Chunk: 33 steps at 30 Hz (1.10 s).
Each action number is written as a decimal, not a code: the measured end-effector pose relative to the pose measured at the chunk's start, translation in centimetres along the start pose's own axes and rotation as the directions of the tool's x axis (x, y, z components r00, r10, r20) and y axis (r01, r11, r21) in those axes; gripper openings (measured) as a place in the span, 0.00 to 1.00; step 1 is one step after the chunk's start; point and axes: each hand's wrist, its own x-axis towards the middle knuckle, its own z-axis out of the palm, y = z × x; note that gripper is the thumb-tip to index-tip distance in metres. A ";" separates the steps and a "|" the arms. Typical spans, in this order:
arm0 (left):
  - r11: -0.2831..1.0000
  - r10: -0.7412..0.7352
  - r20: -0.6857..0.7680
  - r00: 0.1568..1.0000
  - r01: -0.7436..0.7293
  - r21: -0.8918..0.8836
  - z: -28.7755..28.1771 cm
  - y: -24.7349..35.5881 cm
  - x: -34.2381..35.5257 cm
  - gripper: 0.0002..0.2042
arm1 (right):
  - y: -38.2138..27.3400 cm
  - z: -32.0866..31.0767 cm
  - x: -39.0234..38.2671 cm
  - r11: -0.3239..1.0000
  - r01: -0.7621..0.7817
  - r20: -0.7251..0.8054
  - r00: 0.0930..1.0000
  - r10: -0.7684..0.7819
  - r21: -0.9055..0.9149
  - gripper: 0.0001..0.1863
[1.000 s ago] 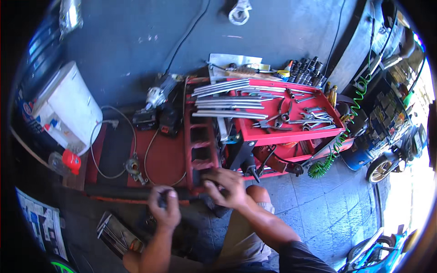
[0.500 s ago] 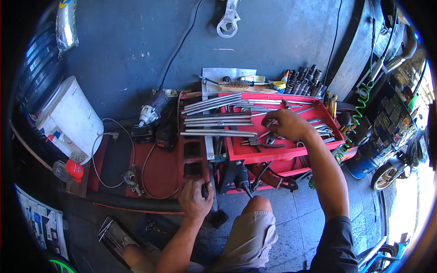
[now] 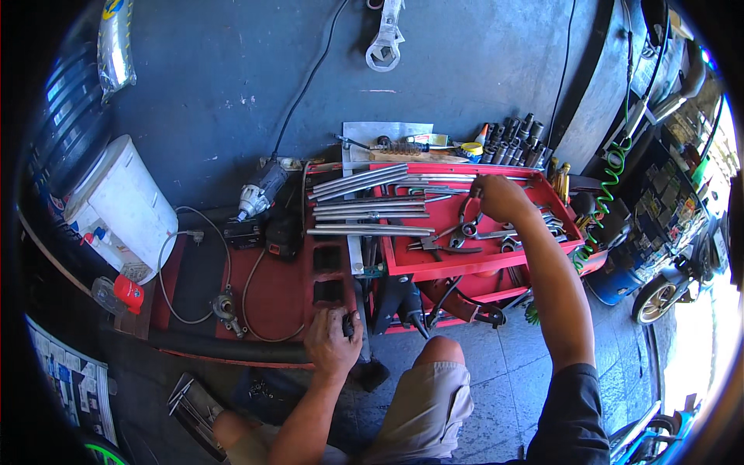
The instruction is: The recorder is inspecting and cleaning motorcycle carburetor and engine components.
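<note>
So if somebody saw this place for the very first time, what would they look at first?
Probably the bright red tool tray, right of the middle, with the person's right hand over it. Next might be the shiny silver rods lying across its left side. Then perhaps the curly green hose hanging at the right, or the big silver wrench against the dark wall up top.

Daylight reaches you from beyond the right edge of the red tray [image 3: 480, 264], glaring white off the ground [image 3: 694, 341]; below the red bench's [image 3: 275, 301] front edge lies shadow, and edges bow toward blackness.
</note>
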 end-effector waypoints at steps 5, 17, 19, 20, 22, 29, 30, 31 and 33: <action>1.000 0.013 -0.001 1.000 -0.013 0.010 -0.3 0.1 0.3 0.08 | 1.4 0.6 -0.8 0.946 0.293 0.007 0.955 -0.296 0.143 0.14; 0.999 -0.011 -0.008 1.000 0.011 0.045 -0.2 0.1 0.1 0.08 | -4.9 1.4 -1.8 0.865 0.408 0.237 0.845 -0.479 0.292 0.10; 0.999 0.004 -0.022 1.000 -0.003 0.046 -0.2 0.1 0.1 0.08 | -4.9 1.1 -1.9 0.867 0.426 0.224 0.847 -0.482 0.258 0.09; 0.999 -0.010 -0.015 1.000 0.011 0.034 -0.2 0.2 0.1 0.08 | -4.8 0.8 -2.1 0.874 0.436 0.197 0.857 -0.476 0.216 0.09; 0.999 -0.006 -0.019 1.000 0.007 0.035 -0.2 0.2 0.1 0.08 | -4.5 0.0 -2.8 0.877 0.441 0.121 0.876 -0.467 0.193 0.08; 0.999 -0.025 -0.015 1.000 0.025 0.032 -0.1 0.2 0.0 0.08 | -1.0 -6.0 -5.4 0.893 0.235 -0.329 0.938 -0.106 0.384 0.13; 1.000 -0.013 -0.026 1.000 0.013 0.020 0.0 0.2 -0.1 0.08 | -0.6 -7.1 -5.8 0.886 0.137 -0.360 0.932 0.036 0.443 0.13; 1.000 -0.012 -0.027 1.000 0.012 0.014 0.1 0.1 -0.2 0.08 | -0.6 -7.4 -6.0 0.738 0.180 -0.414 0.899 0.145 0.650 0.12; 1.000 -0.006 -0.045 0.999 0.006 -0.013 0.2 0.0 -0.2 0.08 | -0.4 -8.9 -7.7 0.784 0.115 -0.342 0.930 0.130 0.610 0.14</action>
